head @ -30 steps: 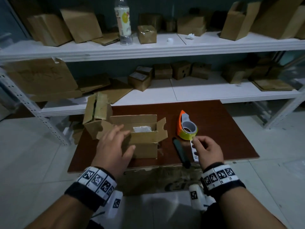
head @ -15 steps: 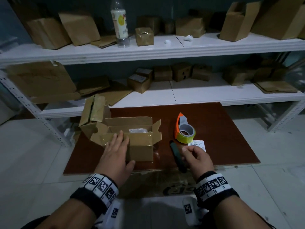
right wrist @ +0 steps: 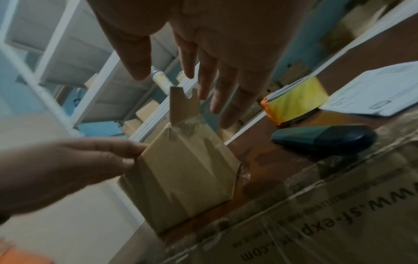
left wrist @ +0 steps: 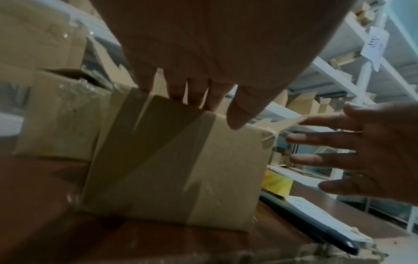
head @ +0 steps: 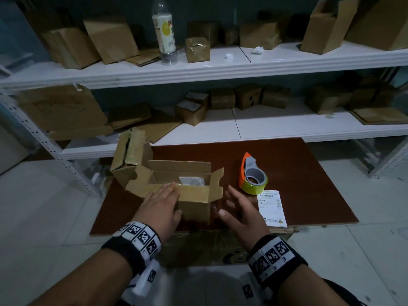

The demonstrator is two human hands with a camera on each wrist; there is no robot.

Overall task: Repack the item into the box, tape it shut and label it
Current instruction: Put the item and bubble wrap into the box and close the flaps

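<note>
The left hand (head: 162,207) lies flat on the near top edge of the box (head: 194,199), with its fingers straight. The right hand (head: 241,209) is spread wide, holds nothing, and floats just beside the box's right side. The box stands on a brown board (head: 298,173) with its flaps up. A small wrapped item (head: 191,181) sits inside it. To the right are a tape roll (head: 254,177) and a white label (head: 272,207). A dark cutter (right wrist: 323,140) lies near the label.
</note>
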